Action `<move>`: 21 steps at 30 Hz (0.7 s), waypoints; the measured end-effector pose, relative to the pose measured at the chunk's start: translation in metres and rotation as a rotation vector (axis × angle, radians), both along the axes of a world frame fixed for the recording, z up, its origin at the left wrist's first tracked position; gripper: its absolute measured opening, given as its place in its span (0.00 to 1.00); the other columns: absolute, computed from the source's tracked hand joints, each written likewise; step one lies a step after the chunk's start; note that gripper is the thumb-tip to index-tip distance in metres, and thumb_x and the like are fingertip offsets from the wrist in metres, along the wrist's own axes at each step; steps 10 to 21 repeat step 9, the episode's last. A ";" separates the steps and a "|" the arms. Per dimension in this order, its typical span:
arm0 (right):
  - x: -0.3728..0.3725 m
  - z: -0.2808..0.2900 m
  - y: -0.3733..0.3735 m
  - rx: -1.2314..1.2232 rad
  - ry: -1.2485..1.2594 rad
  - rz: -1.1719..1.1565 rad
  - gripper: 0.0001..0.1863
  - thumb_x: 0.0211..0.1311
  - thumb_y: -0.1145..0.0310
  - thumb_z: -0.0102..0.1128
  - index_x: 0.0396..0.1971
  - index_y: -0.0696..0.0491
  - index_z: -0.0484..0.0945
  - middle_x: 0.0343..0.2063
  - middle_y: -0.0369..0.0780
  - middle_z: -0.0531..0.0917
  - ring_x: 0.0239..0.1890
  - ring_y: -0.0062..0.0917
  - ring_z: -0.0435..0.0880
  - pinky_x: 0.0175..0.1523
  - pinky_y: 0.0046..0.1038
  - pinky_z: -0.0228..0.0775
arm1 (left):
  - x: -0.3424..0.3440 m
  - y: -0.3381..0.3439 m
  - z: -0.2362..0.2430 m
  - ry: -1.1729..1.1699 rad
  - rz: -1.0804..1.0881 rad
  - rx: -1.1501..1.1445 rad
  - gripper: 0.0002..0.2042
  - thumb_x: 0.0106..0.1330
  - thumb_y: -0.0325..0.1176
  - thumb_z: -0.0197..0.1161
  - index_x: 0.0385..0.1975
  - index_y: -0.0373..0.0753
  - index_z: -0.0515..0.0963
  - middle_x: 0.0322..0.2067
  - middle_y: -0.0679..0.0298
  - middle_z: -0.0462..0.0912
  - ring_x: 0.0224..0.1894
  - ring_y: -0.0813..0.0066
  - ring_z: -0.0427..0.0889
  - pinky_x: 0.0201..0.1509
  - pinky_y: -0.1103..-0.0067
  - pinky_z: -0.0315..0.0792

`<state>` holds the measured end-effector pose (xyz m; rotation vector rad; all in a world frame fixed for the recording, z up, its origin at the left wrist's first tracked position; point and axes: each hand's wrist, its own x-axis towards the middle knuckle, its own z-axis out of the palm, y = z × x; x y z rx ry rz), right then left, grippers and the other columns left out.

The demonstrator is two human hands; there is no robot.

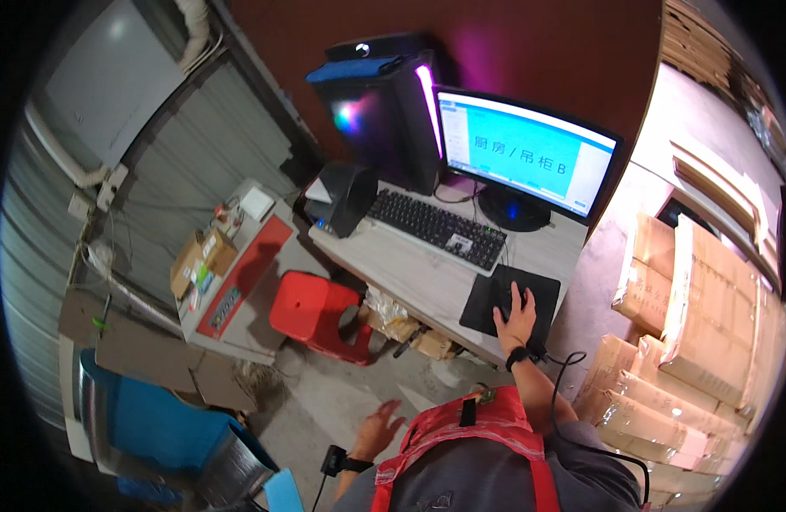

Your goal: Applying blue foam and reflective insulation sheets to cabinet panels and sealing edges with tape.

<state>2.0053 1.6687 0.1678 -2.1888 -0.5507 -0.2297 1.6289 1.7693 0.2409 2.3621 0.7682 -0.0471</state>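
My right hand [518, 321] rests over a dark computer mouse [503, 296], which it mostly covers. Under both lies a black mouse pad [474, 311] at the desk's right front corner. A black keyboard with a light edge [431, 224] stretches left of the pad. Behind it a monitor [529, 149] is lit, showing a blue panel with large dark characters. My left hand [378, 429] hangs in front of my body, away from the desk, holding nothing, its fingers apart. Each wrist wears a black band.
A black computer tower [380, 124] with coloured lights and a small black device [346, 198] stand on the desk [393, 256]. A red stool [312, 305] is left of it. Cardboard cartons [713, 311] are stacked at the right. Blue rolled sheeting [163, 422] lies lower left.
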 end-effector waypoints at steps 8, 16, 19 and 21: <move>-0.002 0.012 0.009 -0.076 -0.042 -0.001 0.29 0.53 0.67 0.66 0.58 0.37 0.75 0.60 0.46 0.68 0.62 0.44 0.68 0.67 0.43 0.58 | -0.069 0.094 -0.237 0.397 -0.002 -0.629 0.25 0.70 0.50 0.57 0.63 0.43 0.72 0.58 0.52 0.77 0.53 0.59 0.82 0.58 0.69 0.73; -0.001 0.009 0.008 -0.078 -0.044 -0.027 0.29 0.53 0.67 0.66 0.58 0.37 0.75 0.60 0.46 0.68 0.62 0.44 0.68 0.67 0.43 0.58 | -0.065 0.110 -0.243 0.401 -0.027 -0.626 0.25 0.70 0.50 0.57 0.63 0.43 0.72 0.58 0.52 0.77 0.53 0.59 0.82 0.58 0.69 0.73; -0.001 0.009 0.008 -0.078 -0.044 -0.027 0.29 0.53 0.67 0.66 0.58 0.37 0.75 0.60 0.46 0.68 0.62 0.44 0.68 0.67 0.43 0.58 | -0.065 0.110 -0.243 0.401 -0.027 -0.626 0.25 0.70 0.50 0.57 0.63 0.43 0.72 0.58 0.52 0.77 0.53 0.59 0.82 0.58 0.69 0.73; -0.001 0.009 0.008 -0.078 -0.044 -0.027 0.29 0.53 0.67 0.66 0.58 0.37 0.75 0.60 0.46 0.68 0.62 0.44 0.68 0.67 0.43 0.58 | -0.065 0.110 -0.243 0.401 -0.027 -0.626 0.25 0.70 0.50 0.57 0.63 0.43 0.72 0.58 0.52 0.77 0.53 0.59 0.82 0.58 0.69 0.73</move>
